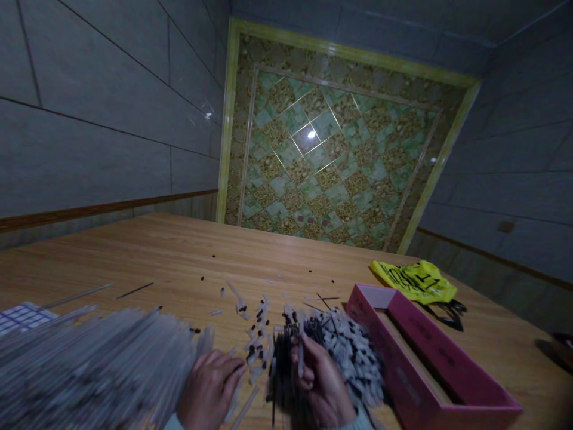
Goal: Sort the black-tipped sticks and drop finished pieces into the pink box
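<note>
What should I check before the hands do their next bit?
1. Right hand gripping the pale stick: ok.
2. Left hand holding something: cannot tell, its fingertips are blurry.
3. Pink box open at the top: ok.
4. Small black-and-white pieces all in one pile: not ok, some lie scattered.
5. Yellow item away from both hands: ok.

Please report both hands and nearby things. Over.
Right hand: holding slim translucent tube. Left hand: beside heap of long translucent tubes, grip unclear. Open pink rectangular box at right.
</note>
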Tool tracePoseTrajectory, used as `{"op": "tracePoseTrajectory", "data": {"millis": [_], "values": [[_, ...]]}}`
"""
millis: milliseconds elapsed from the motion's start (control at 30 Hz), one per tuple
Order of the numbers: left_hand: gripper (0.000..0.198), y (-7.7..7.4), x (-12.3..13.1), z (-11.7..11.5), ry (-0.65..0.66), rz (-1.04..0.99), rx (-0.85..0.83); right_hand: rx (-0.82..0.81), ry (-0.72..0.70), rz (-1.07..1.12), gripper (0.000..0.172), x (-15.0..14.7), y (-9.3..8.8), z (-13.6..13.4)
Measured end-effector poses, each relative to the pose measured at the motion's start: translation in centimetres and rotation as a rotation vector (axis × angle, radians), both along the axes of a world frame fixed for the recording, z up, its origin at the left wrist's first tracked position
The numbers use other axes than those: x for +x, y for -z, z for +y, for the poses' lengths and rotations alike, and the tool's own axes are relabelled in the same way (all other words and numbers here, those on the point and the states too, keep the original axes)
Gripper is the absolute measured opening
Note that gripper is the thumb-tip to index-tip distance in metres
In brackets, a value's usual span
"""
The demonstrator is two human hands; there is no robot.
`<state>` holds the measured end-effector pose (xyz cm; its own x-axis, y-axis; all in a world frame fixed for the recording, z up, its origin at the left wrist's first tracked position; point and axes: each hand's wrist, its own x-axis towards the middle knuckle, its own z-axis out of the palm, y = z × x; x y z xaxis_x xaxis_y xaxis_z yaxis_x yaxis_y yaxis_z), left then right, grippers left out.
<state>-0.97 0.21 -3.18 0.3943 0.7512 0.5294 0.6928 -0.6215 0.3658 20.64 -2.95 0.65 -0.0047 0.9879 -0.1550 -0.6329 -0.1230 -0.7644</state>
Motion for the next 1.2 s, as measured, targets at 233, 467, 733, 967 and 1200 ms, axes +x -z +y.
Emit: {"op": "tracePoseTrajectory", "data": {"millis": [233, 467, 733, 967, 1200], "values": [[0.045, 0.3, 0.2, 0.0, 0.009, -0.093, 0.018, -0.075, -0.3, 0.064, 0.037, -4.6, 2.7, -0.3], [0.048, -0.8, 0.6, -0.6, 0.123, -0.034, 0.077, -0.026, -0.349, -0.065, 0.044, -5.7, 4.3, -0.8], [0.027, -1.4, 0.5, -0.7, 0.224, -0.003, 0.131, 0.049, -0.374, -0.175, 0.052, -5.9, 4.8, -0.8], [0.022, -1.3, 1.1, -1.1, 0.243, -0.252, -0.129, 0.006, -0.328, -0.075, 0.049, -6.1, 4.6, -1.1], [0.034, -0.8, 0.3, 0.2, -0.088, -1.03, -0.731, -0.11, -0.256, 0.346, 0.04, -5.5, 2.3, -1.5]]}}
